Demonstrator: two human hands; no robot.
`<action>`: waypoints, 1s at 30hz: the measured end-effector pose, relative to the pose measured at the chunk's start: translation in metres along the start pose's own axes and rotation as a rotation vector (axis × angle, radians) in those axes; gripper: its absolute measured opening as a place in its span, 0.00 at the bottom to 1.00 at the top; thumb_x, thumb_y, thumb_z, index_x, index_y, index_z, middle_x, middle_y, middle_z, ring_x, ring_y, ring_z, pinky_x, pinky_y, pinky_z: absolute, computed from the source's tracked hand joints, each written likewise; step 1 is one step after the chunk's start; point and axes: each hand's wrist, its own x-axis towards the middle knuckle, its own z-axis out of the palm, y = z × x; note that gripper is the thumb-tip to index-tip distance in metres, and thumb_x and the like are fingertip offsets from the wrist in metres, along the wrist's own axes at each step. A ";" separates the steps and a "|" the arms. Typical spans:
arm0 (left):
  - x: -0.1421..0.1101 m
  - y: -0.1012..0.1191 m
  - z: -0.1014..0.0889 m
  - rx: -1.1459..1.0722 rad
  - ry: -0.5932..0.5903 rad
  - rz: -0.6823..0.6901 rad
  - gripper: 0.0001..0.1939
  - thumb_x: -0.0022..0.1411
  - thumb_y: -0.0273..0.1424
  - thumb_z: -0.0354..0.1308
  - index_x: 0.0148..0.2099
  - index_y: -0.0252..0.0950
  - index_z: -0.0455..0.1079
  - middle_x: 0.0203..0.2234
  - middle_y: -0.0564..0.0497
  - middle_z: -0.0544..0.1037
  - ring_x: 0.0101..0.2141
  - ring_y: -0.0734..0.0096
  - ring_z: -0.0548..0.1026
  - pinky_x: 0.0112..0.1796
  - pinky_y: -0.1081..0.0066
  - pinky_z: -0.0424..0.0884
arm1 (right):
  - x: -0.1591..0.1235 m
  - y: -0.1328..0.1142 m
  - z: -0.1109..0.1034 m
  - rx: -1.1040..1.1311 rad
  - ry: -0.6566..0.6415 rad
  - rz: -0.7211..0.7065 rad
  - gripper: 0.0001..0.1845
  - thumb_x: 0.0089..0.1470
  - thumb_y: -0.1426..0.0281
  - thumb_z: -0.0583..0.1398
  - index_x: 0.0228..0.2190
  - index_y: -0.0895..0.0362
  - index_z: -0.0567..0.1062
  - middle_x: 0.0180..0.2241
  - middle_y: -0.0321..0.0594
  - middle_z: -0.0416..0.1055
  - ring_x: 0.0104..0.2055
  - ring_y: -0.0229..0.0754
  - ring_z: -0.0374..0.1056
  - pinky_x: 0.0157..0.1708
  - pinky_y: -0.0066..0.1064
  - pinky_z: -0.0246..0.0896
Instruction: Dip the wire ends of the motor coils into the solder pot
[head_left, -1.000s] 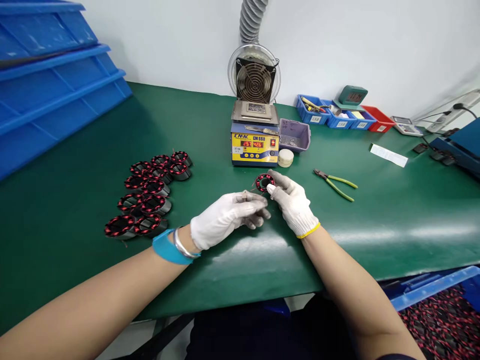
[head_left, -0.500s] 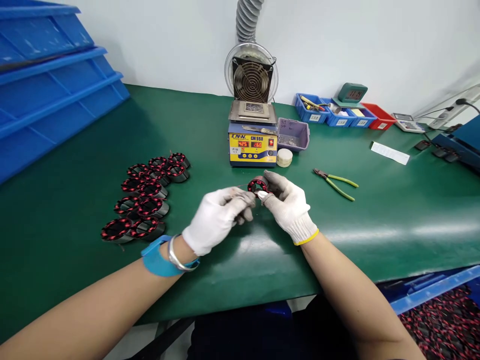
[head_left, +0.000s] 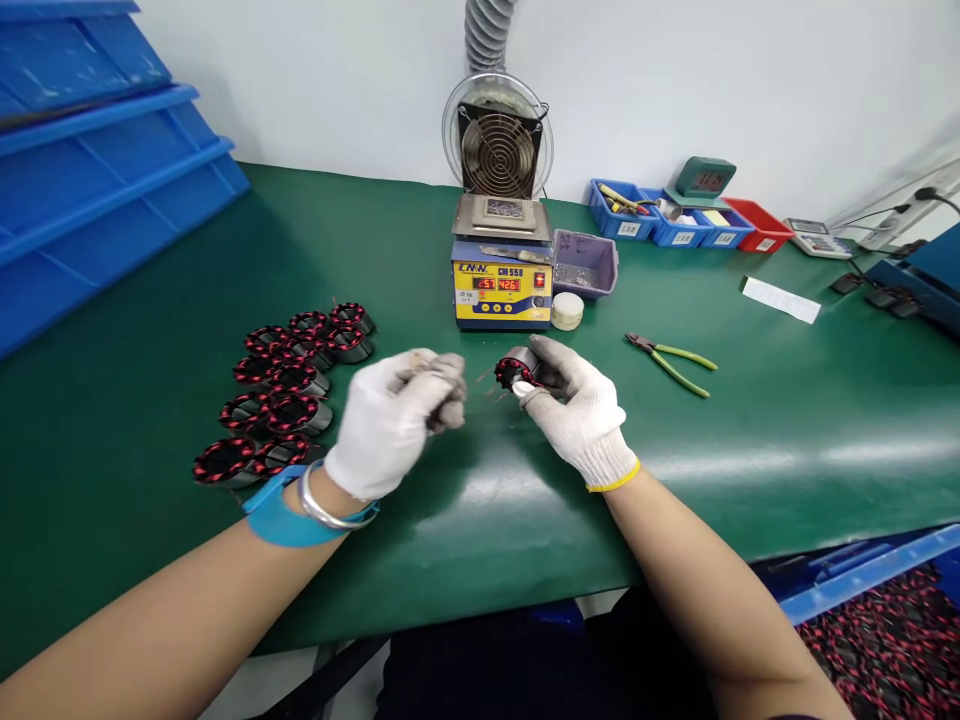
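A ring-shaped motor stator (head_left: 516, 368) with red and black windings is gripped by my right hand (head_left: 576, 408), thumb and fingers around its side. Thin wire ends stick out of the stator toward the left. My left hand (head_left: 405, 415), in a white glove with grey fingertips, is apart from it to the left. Its fingers are pinched together; whatever they may hold cannot be made out. Left of that hand, several more stators (head_left: 296, 378) stand in rows on the green table (head_left: 480, 540).
A yellow and blue solder pot (head_left: 502, 285) stands ahead, a purple tray (head_left: 589, 262) and a round white tin (head_left: 568, 311) beside it. Green-handled cutters (head_left: 671, 363) lie at right. Blue bins (head_left: 112, 190) are stacked left; a crate of stators (head_left: 885, 640) sits lower right.
My left hand has pulled away from the stator to the left, fingers still pinched. My right hand has stayed nearly in place, the stator tilted a little in it.
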 end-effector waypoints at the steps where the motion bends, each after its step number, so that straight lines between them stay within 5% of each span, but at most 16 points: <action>1: 0.002 -0.001 -0.002 -0.069 0.069 0.025 0.09 0.54 0.34 0.57 0.26 0.36 0.65 0.16 0.55 0.68 0.16 0.77 0.65 0.16 0.77 0.58 | 0.000 0.001 0.000 0.009 0.003 0.004 0.28 0.46 0.67 0.63 0.51 0.54 0.71 0.46 0.39 0.73 0.44 0.42 0.72 0.45 0.32 0.71; 3: 0.005 -0.007 -0.004 -0.099 0.096 0.082 0.12 0.56 0.39 0.57 0.29 0.35 0.66 0.19 0.54 0.70 0.16 0.78 0.66 0.16 0.77 0.58 | 0.000 0.001 0.001 0.002 0.003 -0.001 0.28 0.46 0.66 0.63 0.51 0.54 0.71 0.46 0.39 0.73 0.43 0.42 0.72 0.45 0.33 0.71; 8: -0.002 -0.013 0.009 0.164 -0.250 -0.016 0.12 0.56 0.38 0.58 0.28 0.33 0.69 0.16 0.53 0.71 0.17 0.78 0.66 0.18 0.77 0.61 | -0.002 0.000 0.001 -0.091 0.000 -0.067 0.28 0.46 0.66 0.63 0.51 0.53 0.71 0.46 0.39 0.73 0.42 0.42 0.72 0.43 0.33 0.72; 13: -0.009 0.000 0.006 -0.025 -0.053 0.037 0.07 0.53 0.30 0.58 0.25 0.34 0.67 0.16 0.55 0.70 0.16 0.78 0.67 0.18 0.77 0.62 | 0.001 0.006 0.000 -0.074 0.045 -0.043 0.28 0.47 0.67 0.63 0.51 0.54 0.71 0.46 0.39 0.73 0.42 0.41 0.72 0.44 0.33 0.71; 17: 0.001 -0.008 0.000 -0.259 0.190 0.048 0.08 0.53 0.34 0.60 0.29 0.35 0.67 0.19 0.56 0.70 0.17 0.77 0.68 0.15 0.78 0.59 | 0.003 0.011 0.000 -0.013 0.083 -0.015 0.29 0.46 0.66 0.64 0.52 0.54 0.71 0.46 0.39 0.73 0.42 0.42 0.72 0.44 0.33 0.72; 19: 0.005 -0.017 0.001 -0.254 0.158 0.038 0.14 0.57 0.42 0.57 0.31 0.35 0.67 0.19 0.54 0.70 0.17 0.77 0.68 0.15 0.77 0.60 | 0.003 0.012 0.000 0.000 0.090 -0.018 0.29 0.46 0.66 0.64 0.51 0.54 0.71 0.46 0.39 0.73 0.42 0.42 0.72 0.43 0.33 0.72; 23: 0.006 -0.031 0.010 -0.103 -0.131 0.012 0.23 0.59 0.51 0.51 0.37 0.33 0.68 0.23 0.50 0.74 0.20 0.75 0.69 0.19 0.75 0.64 | 0.002 0.014 0.002 0.018 0.096 -0.008 0.29 0.46 0.66 0.64 0.51 0.55 0.71 0.45 0.40 0.74 0.42 0.43 0.73 0.42 0.34 0.72; 26: 0.002 -0.033 0.018 -0.023 -0.221 0.046 0.17 0.57 0.45 0.57 0.35 0.34 0.68 0.22 0.53 0.72 0.21 0.75 0.68 0.22 0.75 0.64 | 0.001 0.015 0.002 -0.007 0.090 -0.003 0.29 0.45 0.67 0.64 0.51 0.55 0.71 0.46 0.41 0.74 0.42 0.43 0.73 0.43 0.34 0.72; 30: -0.007 -0.029 0.020 -0.012 -0.161 0.148 0.08 0.57 0.35 0.57 0.33 0.35 0.69 0.22 0.54 0.73 0.23 0.75 0.69 0.25 0.75 0.66 | 0.002 0.017 0.003 -0.066 0.111 0.008 0.28 0.44 0.67 0.65 0.50 0.56 0.71 0.45 0.42 0.74 0.40 0.41 0.73 0.44 0.34 0.71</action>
